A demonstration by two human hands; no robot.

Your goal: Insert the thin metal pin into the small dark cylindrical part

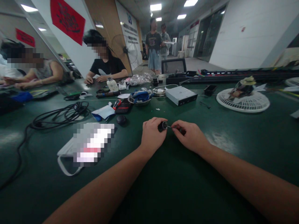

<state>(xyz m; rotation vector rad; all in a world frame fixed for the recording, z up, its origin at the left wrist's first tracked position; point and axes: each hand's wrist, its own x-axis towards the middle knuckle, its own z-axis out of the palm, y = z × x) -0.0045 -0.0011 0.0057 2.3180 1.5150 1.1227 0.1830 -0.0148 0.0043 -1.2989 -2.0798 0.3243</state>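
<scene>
My left hand is closed around a short black cylinder with a pale ring at its right-hand end. Most of the cylinder is hidden in the palm. My right hand pinches a thin metal rod, whose tip points at the ringed end. Whether the tip touches the cylinder or sits inside it, I cannot tell. Both hands are close together low over the green table.
Left are a phone on a white strapped pouch, a black mouse and a coiled cable. Farther back stand a metal bowl, a silver drive box and a white fan grille. Several people are beyond.
</scene>
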